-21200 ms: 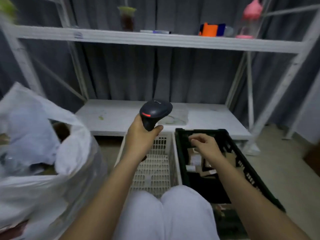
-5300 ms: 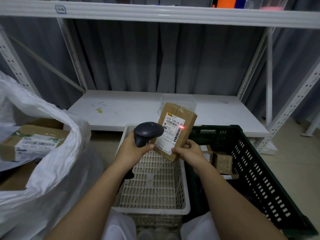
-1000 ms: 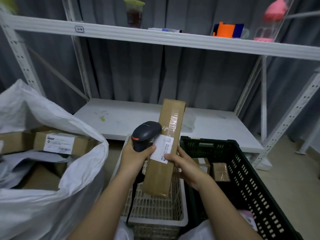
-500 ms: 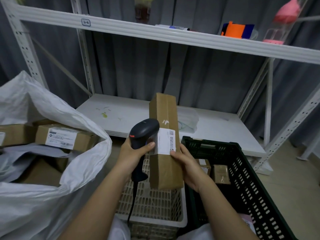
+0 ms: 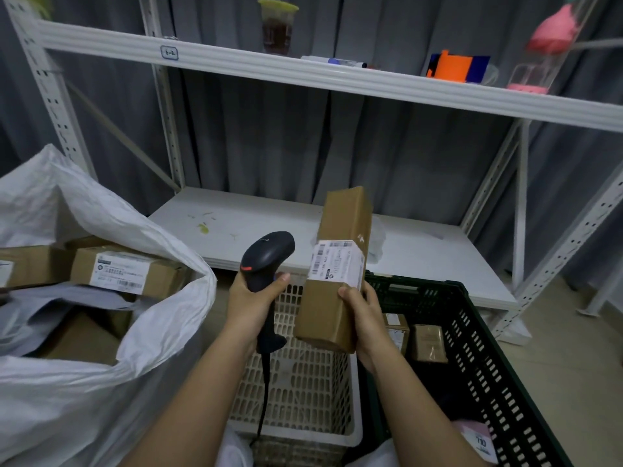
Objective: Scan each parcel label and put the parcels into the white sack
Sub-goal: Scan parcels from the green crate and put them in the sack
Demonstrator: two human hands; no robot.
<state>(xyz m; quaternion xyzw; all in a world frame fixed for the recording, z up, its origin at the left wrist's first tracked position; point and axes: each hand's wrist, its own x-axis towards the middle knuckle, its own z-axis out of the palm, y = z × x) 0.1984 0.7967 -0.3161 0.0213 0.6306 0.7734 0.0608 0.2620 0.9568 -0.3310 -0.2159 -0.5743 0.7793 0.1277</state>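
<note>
The right hand [image 5: 362, 318] has its fingers curled round the lower half of a long brown cardboard parcel [image 5: 335, 267], thumb pressed on the front face just under the white printed shipping label [image 5: 337, 262]. The left hand [image 5: 251, 298] grips the handle of a black handheld barcode scanner [image 5: 266, 261], fingers wrapped round it, with its cable hanging down in front of the cream perforated plastic basket [image 5: 303, 382].

Compared with half a second ago, the scanner and the parcel have drawn apart: the scanner's head then sat against the label, and a clear gap now lies between them. The parcel has also turned so that the label faces the camera more squarely.

The parcel's long axis runs nearly upright, its top end tipped a little to the right and away toward the lower white shelf board [image 5: 269, 230]. It is held in the air above the seam between the cream basket and the dark green slotted plastic crate [image 5: 488, 365], where smaller brown boxes [image 5: 428, 343] lie. The scanner's head points up and to the right, toward the label.

To the left, the open white woven sack [image 5: 101, 399] holds several labelled cardboard boxes [image 5: 124, 271].
</note>
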